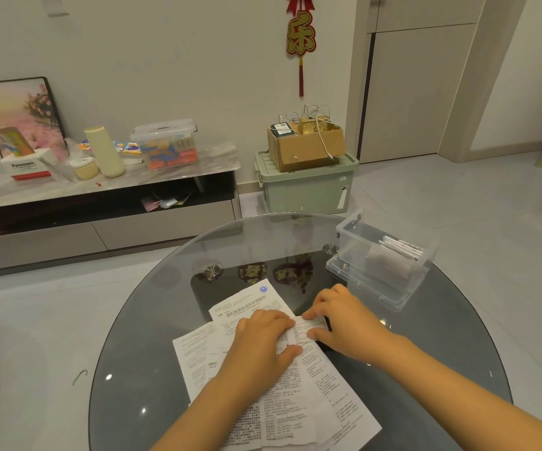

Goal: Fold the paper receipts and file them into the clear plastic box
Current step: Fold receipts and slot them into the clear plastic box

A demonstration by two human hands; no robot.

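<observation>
The clear plastic box (381, 255) on the glass surface (152, 336) holds folded receipts (401, 247) upright. My left hand (263, 333) lies flat on the sheets (312, 395); my right hand (341, 320) pinches a small folded receipt (307, 328), its print too blurred to read.

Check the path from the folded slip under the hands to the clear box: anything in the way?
Nothing visible. The slip lies between the left hand and right hand; bare glass table runs from there to the box at the far right. The box is open on top, with folded papers already standing at its right end.
</observation>
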